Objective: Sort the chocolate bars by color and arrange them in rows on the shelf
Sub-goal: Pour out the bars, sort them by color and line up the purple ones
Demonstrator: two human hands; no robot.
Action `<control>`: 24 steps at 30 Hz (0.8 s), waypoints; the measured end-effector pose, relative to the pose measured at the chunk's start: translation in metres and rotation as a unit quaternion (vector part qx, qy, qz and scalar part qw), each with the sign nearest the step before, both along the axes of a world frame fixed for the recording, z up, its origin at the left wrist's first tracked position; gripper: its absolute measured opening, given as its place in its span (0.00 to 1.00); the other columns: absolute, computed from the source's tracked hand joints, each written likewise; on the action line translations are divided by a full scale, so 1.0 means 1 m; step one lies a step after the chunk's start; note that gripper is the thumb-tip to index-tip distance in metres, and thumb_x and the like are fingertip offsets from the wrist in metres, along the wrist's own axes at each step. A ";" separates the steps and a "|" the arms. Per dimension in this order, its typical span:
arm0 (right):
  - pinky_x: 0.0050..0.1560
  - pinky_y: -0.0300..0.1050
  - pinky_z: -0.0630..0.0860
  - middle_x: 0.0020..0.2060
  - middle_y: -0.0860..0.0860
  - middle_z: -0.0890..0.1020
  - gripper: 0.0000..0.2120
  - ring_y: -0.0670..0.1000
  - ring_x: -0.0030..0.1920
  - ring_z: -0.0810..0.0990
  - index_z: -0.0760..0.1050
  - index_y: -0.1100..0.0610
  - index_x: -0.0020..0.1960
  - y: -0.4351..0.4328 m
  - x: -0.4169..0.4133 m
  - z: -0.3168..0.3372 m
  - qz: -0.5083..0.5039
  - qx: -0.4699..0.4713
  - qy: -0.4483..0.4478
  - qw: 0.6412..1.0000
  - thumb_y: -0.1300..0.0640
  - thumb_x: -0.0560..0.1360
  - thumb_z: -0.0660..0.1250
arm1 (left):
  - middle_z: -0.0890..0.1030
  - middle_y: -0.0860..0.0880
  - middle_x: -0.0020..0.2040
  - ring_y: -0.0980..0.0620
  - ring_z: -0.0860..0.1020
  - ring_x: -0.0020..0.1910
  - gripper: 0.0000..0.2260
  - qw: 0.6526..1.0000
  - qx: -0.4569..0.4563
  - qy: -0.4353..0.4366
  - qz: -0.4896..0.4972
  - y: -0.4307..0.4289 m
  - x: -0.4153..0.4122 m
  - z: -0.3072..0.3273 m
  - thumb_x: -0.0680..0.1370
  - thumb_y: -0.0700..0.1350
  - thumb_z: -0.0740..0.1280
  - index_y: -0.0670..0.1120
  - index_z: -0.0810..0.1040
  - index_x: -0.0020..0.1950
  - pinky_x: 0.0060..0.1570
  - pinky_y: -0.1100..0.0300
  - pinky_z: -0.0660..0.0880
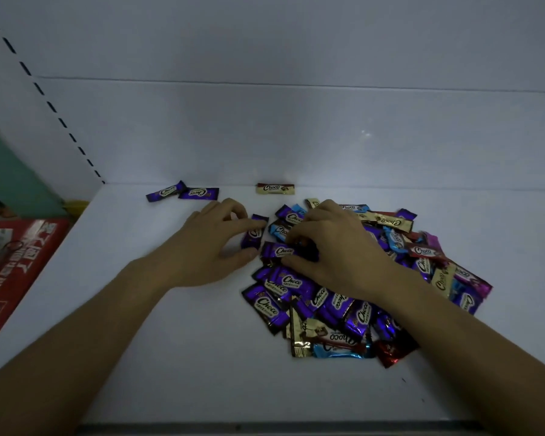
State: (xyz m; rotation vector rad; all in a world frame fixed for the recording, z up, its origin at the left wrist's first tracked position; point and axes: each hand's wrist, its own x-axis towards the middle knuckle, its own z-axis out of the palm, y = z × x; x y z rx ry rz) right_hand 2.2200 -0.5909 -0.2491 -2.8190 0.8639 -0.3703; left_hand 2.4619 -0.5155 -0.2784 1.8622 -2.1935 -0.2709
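Fingers [246, 225] and thumb of the left hand [208, 243] pinch a purple bar [255, 236] at the left edge of the pile [353, 297], just left of centre frame. The right hand [337, 250] curls down onto the pile just beside it; whether it grips anything cannot be told. The pinch looks light on slick foil, so the bar may slip on the way to the two purple bars [199, 192] lying askew at the upper left of the shelf [170, 341]. The right hand's weight may scatter the pile. In this dim light, purple and magenta wrappers [482, 286] could be confused, and the row may crowd the cream bar [275, 188] nearby.
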 end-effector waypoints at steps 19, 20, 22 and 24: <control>0.50 0.44 0.77 0.45 0.45 0.81 0.13 0.43 0.48 0.76 0.83 0.47 0.56 -0.007 -0.015 0.007 -0.021 0.099 -0.112 0.989 0.46 0.73 0.74 | 0.81 0.61 0.43 0.61 0.79 0.43 0.08 0.997 -0.026 0.065 -0.025 0.015 0.028 0.020 0.75 0.47 0.73 0.53 0.84 0.53 0.42 0.66 0.76; 0.49 0.43 0.77 0.44 0.44 0.81 0.12 0.42 0.47 0.76 0.83 0.47 0.56 -0.007 -0.014 0.008 -0.029 0.100 -0.113 0.988 0.47 0.73 0.74 | 0.80 0.61 0.43 0.60 0.79 0.42 0.07 0.997 -0.022 0.059 -0.035 0.015 0.029 0.020 0.75 0.49 0.72 0.54 0.84 0.52 0.42 0.66 0.76; 0.47 0.38 0.74 0.41 0.43 0.80 0.11 0.42 0.46 0.76 0.83 0.46 0.56 -0.007 -0.014 0.009 -0.040 0.092 -0.116 0.988 0.48 0.74 0.73 | 0.79 0.60 0.43 0.60 0.78 0.42 0.07 0.997 -0.013 0.057 -0.041 0.015 0.031 0.020 0.75 0.50 0.72 0.55 0.83 0.52 0.41 0.68 0.74; 0.45 0.29 0.69 0.40 0.41 0.79 0.10 0.40 0.44 0.77 0.83 0.46 0.57 -0.006 -0.014 0.011 -0.052 0.088 -0.120 0.988 0.50 0.76 0.72 | 0.78 0.60 0.43 0.59 0.78 0.43 0.05 0.998 -0.012 0.055 -0.035 0.015 0.031 0.020 0.75 0.48 0.72 0.55 0.83 0.51 0.42 0.68 0.74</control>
